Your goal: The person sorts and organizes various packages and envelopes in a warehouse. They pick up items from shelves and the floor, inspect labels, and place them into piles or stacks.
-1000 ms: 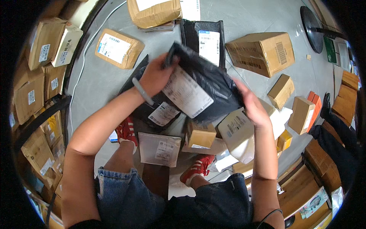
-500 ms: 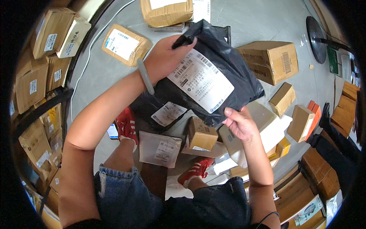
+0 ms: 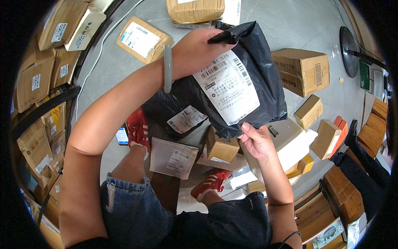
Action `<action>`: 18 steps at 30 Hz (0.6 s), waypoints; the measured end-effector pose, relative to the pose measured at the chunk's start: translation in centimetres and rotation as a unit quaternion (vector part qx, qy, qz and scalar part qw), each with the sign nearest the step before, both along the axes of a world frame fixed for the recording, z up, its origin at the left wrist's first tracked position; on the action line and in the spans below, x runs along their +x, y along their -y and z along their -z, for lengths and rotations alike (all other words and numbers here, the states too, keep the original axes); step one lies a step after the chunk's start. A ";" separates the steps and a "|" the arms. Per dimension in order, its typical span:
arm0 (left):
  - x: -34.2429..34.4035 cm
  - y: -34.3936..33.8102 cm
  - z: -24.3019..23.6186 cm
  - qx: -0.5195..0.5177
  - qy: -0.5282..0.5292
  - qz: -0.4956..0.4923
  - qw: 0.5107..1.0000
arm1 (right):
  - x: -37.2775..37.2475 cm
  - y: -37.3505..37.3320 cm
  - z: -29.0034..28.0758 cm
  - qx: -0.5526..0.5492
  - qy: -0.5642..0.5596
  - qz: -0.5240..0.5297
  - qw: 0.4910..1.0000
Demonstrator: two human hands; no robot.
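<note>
I see my left hand [image 3: 199, 52] closed around the bunched top corner of a black plastic mailer bag [image 3: 244, 83], and my right hand [image 3: 257, 141] pinching its lower edge between thumb and fingers — the bag hangs between them, its white shipping label [image 3: 228, 87] facing me, above my knees. The floor [image 3: 298, 25] is pale grey and smooth, strewn with parcels: a flat brown padded envelope [image 3: 143, 39] far left, a cardboard box [image 3: 304, 70] to the right, smaller cartons [image 3: 309, 111] beyond it. A small box [image 3: 222, 147] sits just under the bag, beside a grey envelope [image 3: 172, 157] between my red shoes [image 3: 139, 128]. Stacked cartons [image 3: 37, 79] line the left wall — a dark round stand base [image 3: 350, 52] sits far right.
</note>
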State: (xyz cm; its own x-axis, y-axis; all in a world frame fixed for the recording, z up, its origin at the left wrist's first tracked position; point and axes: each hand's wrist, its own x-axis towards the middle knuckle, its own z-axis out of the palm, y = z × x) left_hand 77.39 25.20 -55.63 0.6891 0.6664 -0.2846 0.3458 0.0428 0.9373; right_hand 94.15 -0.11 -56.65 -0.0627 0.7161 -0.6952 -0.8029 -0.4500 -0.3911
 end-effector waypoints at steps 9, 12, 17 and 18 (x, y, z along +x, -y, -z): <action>-0.7 -1.1 0.5 -0.014 0.016 -0.024 0.999 | -1.0 -1.3 -0.1 -0.002 0.025 0.043 0.999; -4.8 -2.0 5.5 0.127 0.065 -0.087 0.986 | 1.1 -1.7 3.8 0.017 -0.036 0.036 0.999; -14.8 4.0 10.1 -0.037 -0.153 -0.163 0.974 | 0.2 -3.9 4.6 -0.141 0.025 0.110 0.983; -15.1 5.6 10.0 0.124 -0.253 -0.089 0.955 | 1.3 -2.3 5.7 -0.184 0.034 0.092 0.978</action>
State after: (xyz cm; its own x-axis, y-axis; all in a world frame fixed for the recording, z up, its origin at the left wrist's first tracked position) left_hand 62.26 19.61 -65.66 0.3740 0.8506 -0.3695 0.7652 -0.0580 0.6412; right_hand 95.41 2.22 -62.36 0.0984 0.4124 -0.9057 -0.8614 -0.4204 -0.2850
